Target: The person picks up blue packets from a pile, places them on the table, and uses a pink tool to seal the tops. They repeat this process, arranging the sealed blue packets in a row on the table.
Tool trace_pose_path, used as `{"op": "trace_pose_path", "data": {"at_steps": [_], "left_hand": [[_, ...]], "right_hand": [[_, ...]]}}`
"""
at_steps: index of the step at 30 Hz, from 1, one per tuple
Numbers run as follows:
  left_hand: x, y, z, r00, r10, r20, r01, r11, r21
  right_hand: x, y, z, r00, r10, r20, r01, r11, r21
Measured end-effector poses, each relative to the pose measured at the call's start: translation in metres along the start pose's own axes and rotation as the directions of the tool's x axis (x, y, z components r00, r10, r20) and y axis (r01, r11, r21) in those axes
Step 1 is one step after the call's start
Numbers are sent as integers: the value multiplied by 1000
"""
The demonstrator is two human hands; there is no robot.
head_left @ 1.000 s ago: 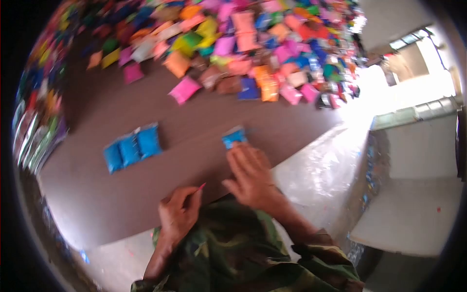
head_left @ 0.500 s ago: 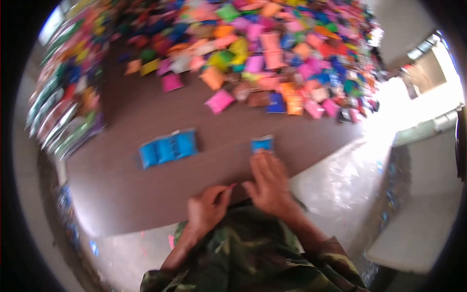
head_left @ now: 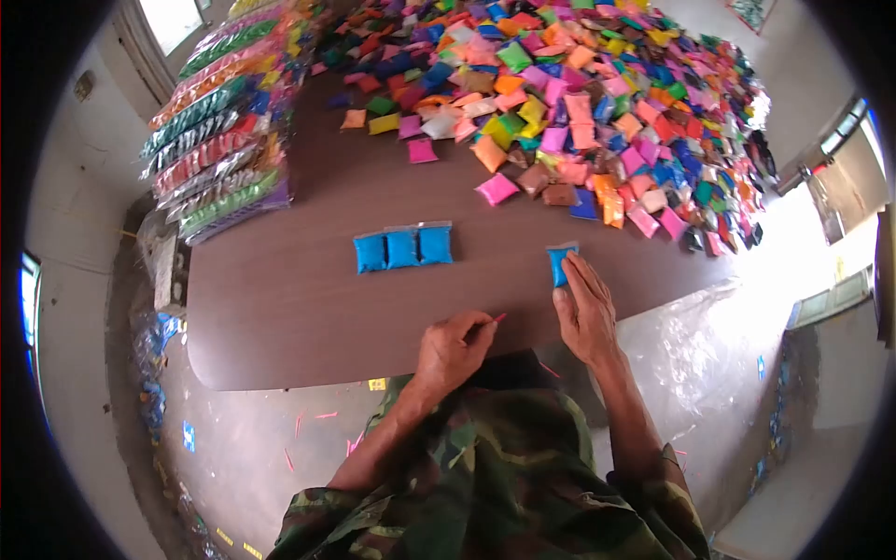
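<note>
My left hand [head_left: 455, 347] is closed in a pinch above the table's near edge, and a thin red strip [head_left: 500, 318] pokes out from its fingertips. My right hand [head_left: 588, 313] lies with its fingers stretched out along the right side of a single blue packet [head_left: 558, 265], touching it and hiding part of it. To the left, three joined blue packets [head_left: 402, 249] lie flat in a row on the brown table [head_left: 308, 327], apart from both hands.
A large heap of small coloured packets [head_left: 560, 112] covers the back and right of the table. Stacked clear bags of coloured packets [head_left: 210, 140] stand at the left edge. Pink scraps [head_left: 299, 425] and clear plastic sheeting [head_left: 691, 355] are on the floor.
The view has shifted, so the table sits further right in it. My right hand has moved to the single packet's right side, showing more of it. The left hand still pinches the red strip.
</note>
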State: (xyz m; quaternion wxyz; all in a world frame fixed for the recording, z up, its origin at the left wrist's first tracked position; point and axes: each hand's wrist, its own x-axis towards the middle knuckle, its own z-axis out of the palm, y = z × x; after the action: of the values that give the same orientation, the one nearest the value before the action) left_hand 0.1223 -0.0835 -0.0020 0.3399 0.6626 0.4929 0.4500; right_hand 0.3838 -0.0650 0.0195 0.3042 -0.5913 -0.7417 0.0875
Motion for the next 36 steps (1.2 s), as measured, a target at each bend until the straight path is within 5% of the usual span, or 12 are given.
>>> {"op": "trace_pose_path", "data": {"at_steps": [3,8,36], "left_hand": [[1,0,0,1000,20,-6,-20,1000,5],[1,0,-1,997,77,-27,-75,994,76],[3,6,-5,997,32,71,-37,998,60]], "right_hand": [[2,4,-10,986,-107,-127,94,990,-109],[17,9,-5,986,-133,98,156,945,-289],[10,-17,12,983,57,173,-6,960,-281]]}}
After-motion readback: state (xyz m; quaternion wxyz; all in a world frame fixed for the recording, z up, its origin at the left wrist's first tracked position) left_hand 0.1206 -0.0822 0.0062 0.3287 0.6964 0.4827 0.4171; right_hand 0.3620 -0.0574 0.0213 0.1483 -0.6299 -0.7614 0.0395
